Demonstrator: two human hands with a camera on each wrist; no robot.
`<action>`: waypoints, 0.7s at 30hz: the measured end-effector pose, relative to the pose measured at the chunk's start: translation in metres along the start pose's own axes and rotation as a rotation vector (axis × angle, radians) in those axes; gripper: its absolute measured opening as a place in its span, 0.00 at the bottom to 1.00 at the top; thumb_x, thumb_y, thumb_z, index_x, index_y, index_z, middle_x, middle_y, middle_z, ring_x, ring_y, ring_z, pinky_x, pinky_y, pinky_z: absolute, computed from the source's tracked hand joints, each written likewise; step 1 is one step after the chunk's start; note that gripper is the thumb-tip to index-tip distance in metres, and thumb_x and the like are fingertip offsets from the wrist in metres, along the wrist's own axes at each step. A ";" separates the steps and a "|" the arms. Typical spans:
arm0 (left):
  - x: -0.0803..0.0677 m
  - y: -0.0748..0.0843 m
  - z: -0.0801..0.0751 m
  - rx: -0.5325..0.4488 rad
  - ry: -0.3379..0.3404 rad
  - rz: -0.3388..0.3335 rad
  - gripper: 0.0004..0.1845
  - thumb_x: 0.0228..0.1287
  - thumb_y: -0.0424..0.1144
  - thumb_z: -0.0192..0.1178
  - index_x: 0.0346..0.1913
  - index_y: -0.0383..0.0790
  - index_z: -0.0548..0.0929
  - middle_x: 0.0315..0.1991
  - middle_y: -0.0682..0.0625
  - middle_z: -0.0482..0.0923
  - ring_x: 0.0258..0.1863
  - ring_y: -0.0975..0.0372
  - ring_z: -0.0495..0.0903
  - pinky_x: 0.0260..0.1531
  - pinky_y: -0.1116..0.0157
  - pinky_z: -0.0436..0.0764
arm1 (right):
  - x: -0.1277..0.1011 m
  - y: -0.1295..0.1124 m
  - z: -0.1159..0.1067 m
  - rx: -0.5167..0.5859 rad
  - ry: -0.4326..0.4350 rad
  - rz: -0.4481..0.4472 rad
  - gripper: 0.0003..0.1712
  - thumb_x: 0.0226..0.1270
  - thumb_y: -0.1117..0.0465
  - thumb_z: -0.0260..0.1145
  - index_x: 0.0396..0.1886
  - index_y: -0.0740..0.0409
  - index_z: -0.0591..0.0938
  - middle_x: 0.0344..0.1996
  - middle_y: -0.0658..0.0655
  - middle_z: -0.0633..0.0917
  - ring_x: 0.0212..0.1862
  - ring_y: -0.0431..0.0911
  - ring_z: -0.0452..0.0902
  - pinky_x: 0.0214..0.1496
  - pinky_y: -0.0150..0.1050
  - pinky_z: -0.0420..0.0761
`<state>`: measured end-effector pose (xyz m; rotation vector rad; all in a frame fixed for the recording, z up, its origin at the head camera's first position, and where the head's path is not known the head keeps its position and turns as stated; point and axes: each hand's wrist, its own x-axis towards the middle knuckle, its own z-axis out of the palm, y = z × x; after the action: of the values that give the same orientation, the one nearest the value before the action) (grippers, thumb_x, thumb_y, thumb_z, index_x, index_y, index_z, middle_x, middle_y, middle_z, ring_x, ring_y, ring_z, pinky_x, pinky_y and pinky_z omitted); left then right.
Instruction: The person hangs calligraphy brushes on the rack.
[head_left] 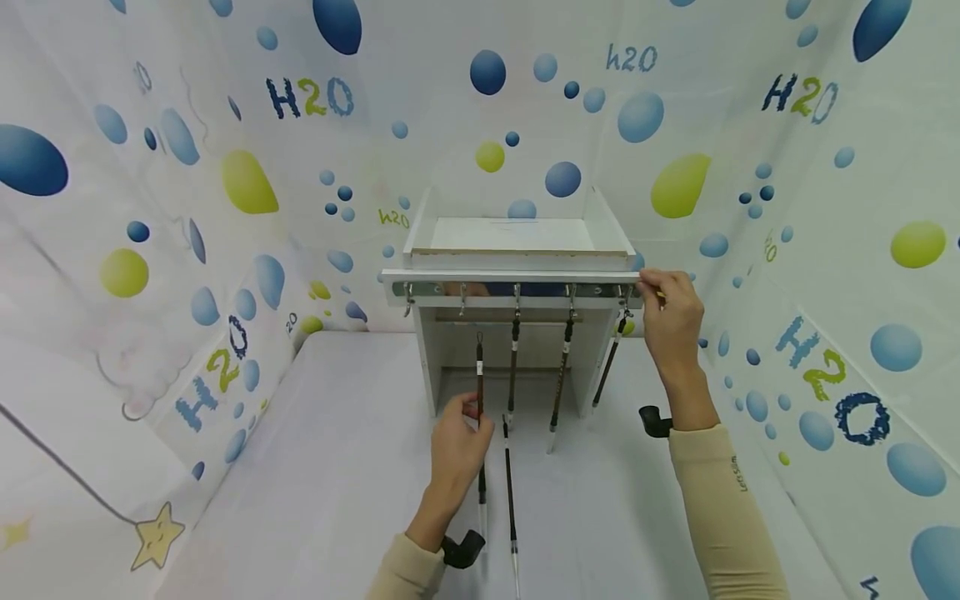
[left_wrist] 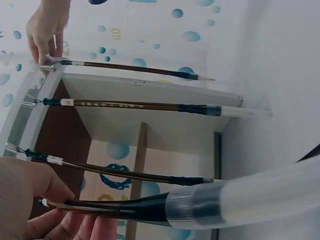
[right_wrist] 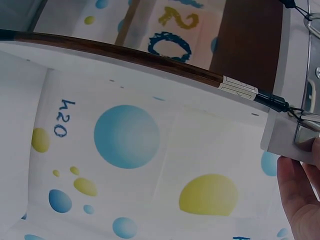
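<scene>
My left hand point(head_left: 459, 446) pinches a calligraphy brush point(head_left: 480, 379) by its brown handle, loop upward and white bristles down. In the left wrist view the held brush point(left_wrist: 145, 208) points its thick tip toward the camera. My right hand point(head_left: 673, 312) grips the right end of the white hook rail point(head_left: 510, 276) on a small white cabinet. Three brushes hang from the rail's metal hooks: one at the middle point(head_left: 513, 358), one right of it point(head_left: 562, 371), and one at the far right point(head_left: 609, 362). The two leftmost hooks point(head_left: 408, 298) carry nothing.
Another calligraphy brush point(head_left: 510, 492) lies on the white table point(head_left: 337, 467), just right of my left hand. The white cabinet point(head_left: 429, 358) has an open front and a shallow tray point(head_left: 510, 236) on top. A curtain point(head_left: 420, 75) printed with bubbles surrounds the table.
</scene>
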<state>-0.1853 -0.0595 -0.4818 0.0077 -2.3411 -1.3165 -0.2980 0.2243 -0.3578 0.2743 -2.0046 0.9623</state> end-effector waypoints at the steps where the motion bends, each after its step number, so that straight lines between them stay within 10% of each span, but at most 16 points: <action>1: 0.000 0.001 -0.001 -0.004 -0.002 0.001 0.19 0.58 0.30 0.60 0.54 0.34 0.81 0.35 0.46 0.84 0.14 0.71 0.68 0.12 0.72 0.68 | 0.000 0.000 0.000 0.000 0.000 0.000 0.14 0.72 0.66 0.62 0.52 0.67 0.85 0.47 0.66 0.82 0.51 0.56 0.82 0.53 0.10 0.67; 21: 0.012 0.022 -0.021 -0.051 0.021 0.022 0.18 0.59 0.31 0.61 0.53 0.36 0.77 0.36 0.46 0.83 0.23 0.66 0.77 0.21 0.71 0.76 | 0.000 -0.003 -0.003 -0.020 -0.018 0.013 0.15 0.72 0.65 0.62 0.53 0.66 0.84 0.47 0.65 0.82 0.51 0.55 0.82 0.57 0.23 0.78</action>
<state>-0.1831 -0.0668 -0.4497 -0.0206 -2.2832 -1.3583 -0.2951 0.2242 -0.3554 0.2598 -2.0335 0.9508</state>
